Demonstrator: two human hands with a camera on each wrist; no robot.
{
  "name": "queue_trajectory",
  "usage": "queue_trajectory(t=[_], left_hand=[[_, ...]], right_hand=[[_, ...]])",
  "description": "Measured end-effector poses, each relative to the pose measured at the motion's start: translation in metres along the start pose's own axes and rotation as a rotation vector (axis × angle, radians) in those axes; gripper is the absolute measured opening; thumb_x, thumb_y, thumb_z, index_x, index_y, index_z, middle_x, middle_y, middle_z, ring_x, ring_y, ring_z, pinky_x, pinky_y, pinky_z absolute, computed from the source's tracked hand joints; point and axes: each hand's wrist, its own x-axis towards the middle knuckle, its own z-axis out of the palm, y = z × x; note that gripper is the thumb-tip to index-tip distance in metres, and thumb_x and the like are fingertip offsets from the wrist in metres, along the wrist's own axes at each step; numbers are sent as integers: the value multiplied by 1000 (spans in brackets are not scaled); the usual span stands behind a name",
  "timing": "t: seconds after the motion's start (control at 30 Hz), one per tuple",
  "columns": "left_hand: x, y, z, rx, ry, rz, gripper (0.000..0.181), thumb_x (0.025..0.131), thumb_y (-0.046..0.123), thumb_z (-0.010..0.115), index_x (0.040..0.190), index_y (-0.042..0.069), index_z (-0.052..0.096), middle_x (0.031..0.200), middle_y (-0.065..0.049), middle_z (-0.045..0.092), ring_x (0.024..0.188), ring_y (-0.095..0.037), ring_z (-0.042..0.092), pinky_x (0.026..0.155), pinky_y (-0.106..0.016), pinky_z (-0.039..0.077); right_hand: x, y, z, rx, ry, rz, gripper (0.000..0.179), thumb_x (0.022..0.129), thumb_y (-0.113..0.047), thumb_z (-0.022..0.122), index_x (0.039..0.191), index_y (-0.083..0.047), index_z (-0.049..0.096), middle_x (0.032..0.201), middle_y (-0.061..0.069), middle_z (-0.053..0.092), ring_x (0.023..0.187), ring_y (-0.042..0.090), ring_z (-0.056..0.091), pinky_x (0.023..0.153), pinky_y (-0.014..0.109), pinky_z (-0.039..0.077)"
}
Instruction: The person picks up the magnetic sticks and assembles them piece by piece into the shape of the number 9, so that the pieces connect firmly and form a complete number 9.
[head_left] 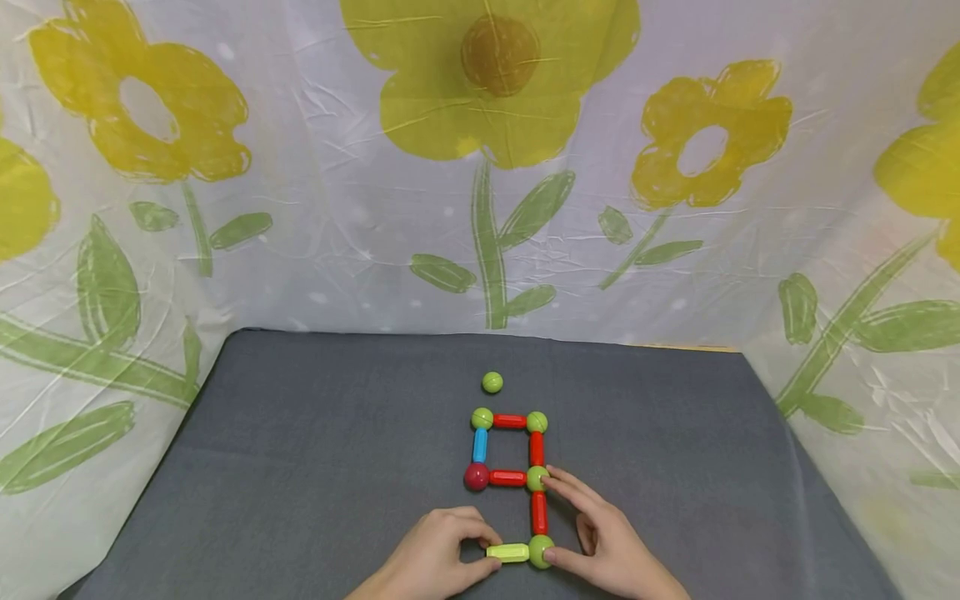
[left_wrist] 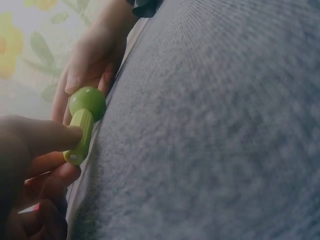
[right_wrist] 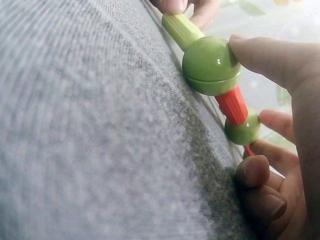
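My left hand (head_left: 448,546) pinches a yellow-green magnetic stick (head_left: 507,553) between thumb and fingers near its left end. The stick's other end touches a green ball (head_left: 542,552) at the bottom of the figure. On the right side, my right hand (head_left: 606,533) rests its thumb on that ball, and its index finger touches another green ball (head_left: 537,479) higher up. A red stick (head_left: 539,512) joins these two balls. In the right wrist view the right thumb (right_wrist: 265,55) lies against the nearer ball (right_wrist: 211,65); the other fingers bend beside the red stick (right_wrist: 232,105).
Above the hands, a square joins red sticks (head_left: 510,422), a blue stick (head_left: 480,446), green balls (head_left: 482,418) and a dark red ball (head_left: 476,477). A loose green ball (head_left: 492,382) lies beyond it. Dark grey cloth (head_left: 315,433) covers the table; a flowered curtain (head_left: 330,233) hangs around it.
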Motion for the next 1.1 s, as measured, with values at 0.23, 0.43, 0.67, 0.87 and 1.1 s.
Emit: queue_trajectory(t=[0.23,0.43,0.67,0.87,1.1], left_hand=[[0,1,-2,16,-30,-22,14,90,25,87,102,24,83,91,24,66,76,4,58,70,-18,51],[1,1,-6,66,-52,13,14,90,24,87,104,24,83,94,24,67,79,7,59,73,-18,52],[3,2,-5,133,-21,46,14,93,22,85,107,22,83,96,23,69,83,8,61,74,-18,54],[2,3,-8,172,8,78,14,94,26,85,107,21,83,97,21,69,84,7,62,74,-18,54],[22,3,-49,195,199,65,30,93,29,85,120,17,80,112,6,76,65,0,58,64,-24,53]], right_hand=[[1,1,1,-5,2,2,80,90,-47,85,160,-33,48,167,2,41,48,1,42,46,25,43],[1,2,2,-15,-2,-1,80,91,-48,84,160,-35,47,167,1,41,48,1,41,47,25,43],[0,3,2,-26,18,-25,81,89,-49,85,159,-34,48,166,1,42,49,0,42,47,25,43],[0,3,3,-31,28,-39,82,89,-48,86,160,-33,47,166,1,43,49,-1,41,46,24,43],[-1,3,4,-24,20,-34,80,90,-46,85,160,-32,48,166,1,42,47,-1,40,46,24,42]])
